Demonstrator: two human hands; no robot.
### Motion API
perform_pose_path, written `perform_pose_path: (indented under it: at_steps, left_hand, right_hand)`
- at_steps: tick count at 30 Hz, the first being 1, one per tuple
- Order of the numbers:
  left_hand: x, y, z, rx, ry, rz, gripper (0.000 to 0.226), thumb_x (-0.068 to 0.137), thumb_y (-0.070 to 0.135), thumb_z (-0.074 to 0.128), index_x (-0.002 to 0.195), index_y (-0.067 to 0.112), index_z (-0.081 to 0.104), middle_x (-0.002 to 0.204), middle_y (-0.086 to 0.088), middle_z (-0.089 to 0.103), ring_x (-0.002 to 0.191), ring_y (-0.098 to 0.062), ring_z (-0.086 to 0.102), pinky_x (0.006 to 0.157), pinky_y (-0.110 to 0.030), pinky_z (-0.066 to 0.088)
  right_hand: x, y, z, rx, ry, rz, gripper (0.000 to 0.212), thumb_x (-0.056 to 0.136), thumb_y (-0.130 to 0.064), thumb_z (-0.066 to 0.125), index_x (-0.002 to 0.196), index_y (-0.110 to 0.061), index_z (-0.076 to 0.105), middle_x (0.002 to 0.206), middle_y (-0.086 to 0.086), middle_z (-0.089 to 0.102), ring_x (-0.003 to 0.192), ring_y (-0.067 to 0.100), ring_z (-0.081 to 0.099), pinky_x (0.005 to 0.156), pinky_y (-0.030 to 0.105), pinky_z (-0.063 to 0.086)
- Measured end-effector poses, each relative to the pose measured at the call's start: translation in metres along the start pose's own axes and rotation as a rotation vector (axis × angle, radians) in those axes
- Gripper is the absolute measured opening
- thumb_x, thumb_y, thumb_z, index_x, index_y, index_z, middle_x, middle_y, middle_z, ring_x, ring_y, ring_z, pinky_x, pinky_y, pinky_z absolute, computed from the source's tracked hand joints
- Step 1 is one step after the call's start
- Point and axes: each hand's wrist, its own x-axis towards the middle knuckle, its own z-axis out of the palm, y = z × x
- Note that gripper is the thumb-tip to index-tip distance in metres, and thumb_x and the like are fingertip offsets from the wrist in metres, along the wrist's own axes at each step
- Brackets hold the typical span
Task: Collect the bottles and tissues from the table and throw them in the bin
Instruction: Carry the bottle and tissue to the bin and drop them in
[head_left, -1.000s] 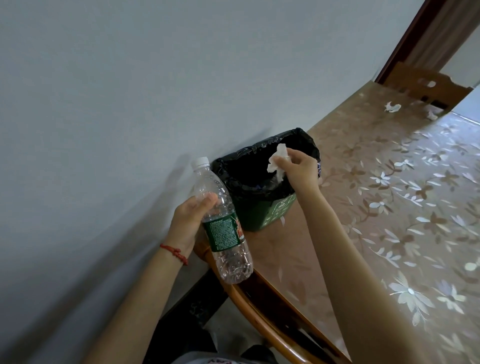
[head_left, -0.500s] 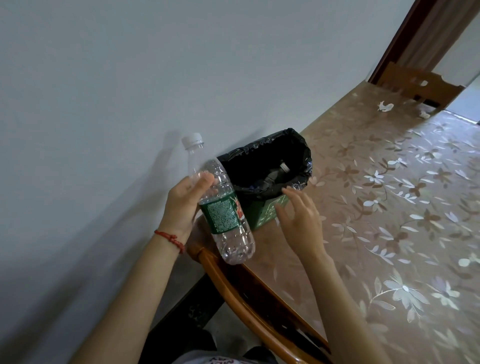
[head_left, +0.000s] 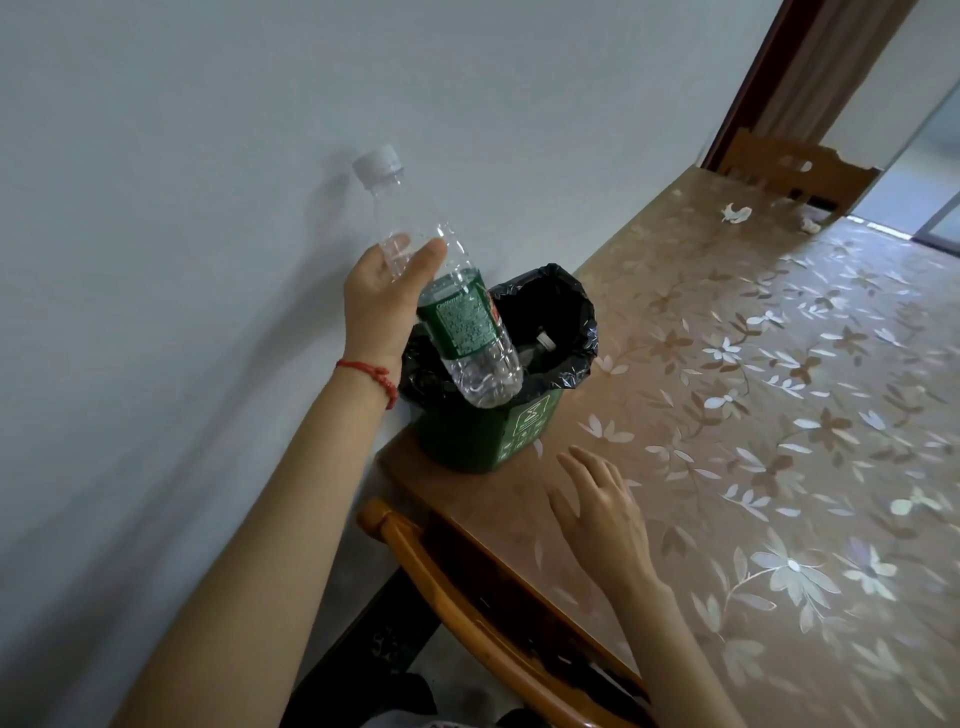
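Left hand grips the bottle around its upper clear part, thumb in front, cap up and tilted toward the wall. Bottle base hangs right over the bin opening, so my read is it's lined up for a base-first drop. Bottle looks empty; green label has small white print, too blurred to read, with a red patch at the edge. Bin is green with a black liner folded over the rim, sitting at the tabletop corner against the wall; white recycling-type symbol on the front, text under it illegible. Something pale already sits inside. Right hand is empty, fingers loosely spread, low over the tabletop just beside the bin. Two crumpled tissues at the far end, well apart from the bin, not yet collected.
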Motion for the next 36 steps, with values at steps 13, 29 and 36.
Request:
perform_pose_path:
  at_steps: [13,29,36]
  left_hand:
    - [0.018,-0.048,0.013,0.275,0.045,-0.027,0.065,0.071,0.029,0.076,0.126,0.007,0.047,0.116,-0.004,0.058,0.104,-0.016,0.058,0.09,-0.028,0.048]
    - [-0.062,-0.094,-0.031,0.511,-0.017,-0.013,0.054,0.082,0.026,0.066,0.129,0.009,0.047,0.133,-0.009,0.052,0.122,-0.019,0.047,0.097,-0.023,0.036]
    - [-0.097,-0.133,-0.048,0.898,-0.37,0.023,0.057,0.086,0.039,0.055,0.135,0.013,0.041,0.139,-0.008,0.045,0.131,-0.022,0.037,0.106,-0.034,0.031]
  right_hand:
    - [-0.006,-0.005,0.011,0.043,-0.067,0.021,0.037,0.084,-0.025,0.066,0.119,-0.012,0.061,0.122,0.007,0.062,0.113,0.025,0.057,0.088,0.04,0.049]
    - [-0.015,-0.012,0.015,0.084,-0.104,0.03,0.038,0.087,-0.026,0.062,0.122,-0.012,0.058,0.126,0.008,0.059,0.119,0.025,0.053,0.091,0.039,0.047]
    - [-0.027,-0.012,0.019,0.035,-0.11,0.058,0.037,0.087,-0.025,0.063,0.121,-0.013,0.059,0.126,0.008,0.059,0.117,0.026,0.054,0.091,0.041,0.048]
